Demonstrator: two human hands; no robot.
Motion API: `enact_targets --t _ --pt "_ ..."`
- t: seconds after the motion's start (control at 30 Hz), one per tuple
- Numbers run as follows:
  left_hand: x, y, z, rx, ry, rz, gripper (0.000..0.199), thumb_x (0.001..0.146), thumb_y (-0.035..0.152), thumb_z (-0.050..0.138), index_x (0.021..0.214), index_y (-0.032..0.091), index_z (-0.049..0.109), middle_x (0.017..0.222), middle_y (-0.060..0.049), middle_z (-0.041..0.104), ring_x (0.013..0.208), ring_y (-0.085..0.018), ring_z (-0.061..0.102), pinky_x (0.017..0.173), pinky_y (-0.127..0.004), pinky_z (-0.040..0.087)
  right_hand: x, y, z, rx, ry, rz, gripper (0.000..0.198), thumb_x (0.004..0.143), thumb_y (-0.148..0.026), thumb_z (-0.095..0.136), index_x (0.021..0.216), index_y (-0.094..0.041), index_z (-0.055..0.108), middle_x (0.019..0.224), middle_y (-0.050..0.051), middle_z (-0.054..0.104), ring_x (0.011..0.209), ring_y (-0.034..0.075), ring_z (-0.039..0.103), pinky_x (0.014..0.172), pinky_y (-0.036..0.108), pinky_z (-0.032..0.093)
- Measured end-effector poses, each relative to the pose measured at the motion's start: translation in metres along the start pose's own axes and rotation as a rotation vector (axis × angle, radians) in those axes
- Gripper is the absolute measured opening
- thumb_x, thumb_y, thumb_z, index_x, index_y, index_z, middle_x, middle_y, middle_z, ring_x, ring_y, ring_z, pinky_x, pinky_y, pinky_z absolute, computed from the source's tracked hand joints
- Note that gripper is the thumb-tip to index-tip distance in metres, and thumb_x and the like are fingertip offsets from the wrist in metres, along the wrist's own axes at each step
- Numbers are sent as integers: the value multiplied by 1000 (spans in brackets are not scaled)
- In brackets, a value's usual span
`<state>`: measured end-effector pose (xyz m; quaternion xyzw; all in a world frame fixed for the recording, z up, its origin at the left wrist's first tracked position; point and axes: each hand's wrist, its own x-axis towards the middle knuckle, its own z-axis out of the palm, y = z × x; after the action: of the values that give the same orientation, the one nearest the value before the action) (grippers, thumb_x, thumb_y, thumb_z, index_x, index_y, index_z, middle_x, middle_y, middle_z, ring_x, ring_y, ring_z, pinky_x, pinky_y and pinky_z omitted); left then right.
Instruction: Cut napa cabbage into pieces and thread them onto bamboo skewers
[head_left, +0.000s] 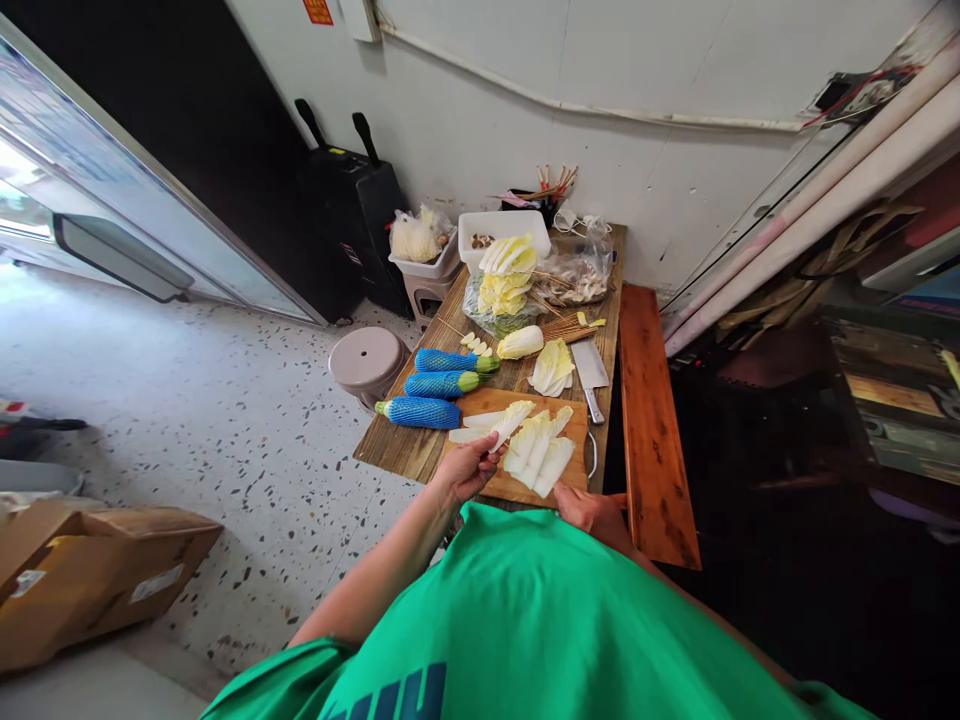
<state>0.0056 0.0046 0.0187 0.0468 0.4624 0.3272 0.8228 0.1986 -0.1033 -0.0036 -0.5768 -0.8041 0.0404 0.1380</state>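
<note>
On the near end of the wooden table (405,448), a cutting board (510,490) with cabbage leaves on it. Left hand (472,466) pinched closed — thumb and fingers on the white stem end of one leaf (516,418), held over the board. Leaf's long axis slants: stem toward the hand, frilly yellow tip pointing away and to the right. Most of it lies beyond the fingertips, clear of the palm.

Right hand (589,512) low at the board's near right corner, by the white ends of a fan of overlapping leaves (540,452) (frilly ends pointing away). Fingers partly hidden — cannot tell how far closed, or on what.

Left of the board, three long vegetables (424,411) in blue netting, lying crosswise; beyond its right side, a cleaver (590,364), handle toward the person.
</note>
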Motion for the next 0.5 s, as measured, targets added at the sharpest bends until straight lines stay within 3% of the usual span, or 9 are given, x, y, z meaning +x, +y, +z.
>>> enact_targets --t 0.5 --pt "-1 -6 3 37 34 -17 15 84 9 47 71 6 54 57 -2 50 38 0 37 28 -6 23 2 -1 2 -3 -28 -18 16 78 -14 39 77 -18 54 60 1 61 56 15 59 45 26 21"
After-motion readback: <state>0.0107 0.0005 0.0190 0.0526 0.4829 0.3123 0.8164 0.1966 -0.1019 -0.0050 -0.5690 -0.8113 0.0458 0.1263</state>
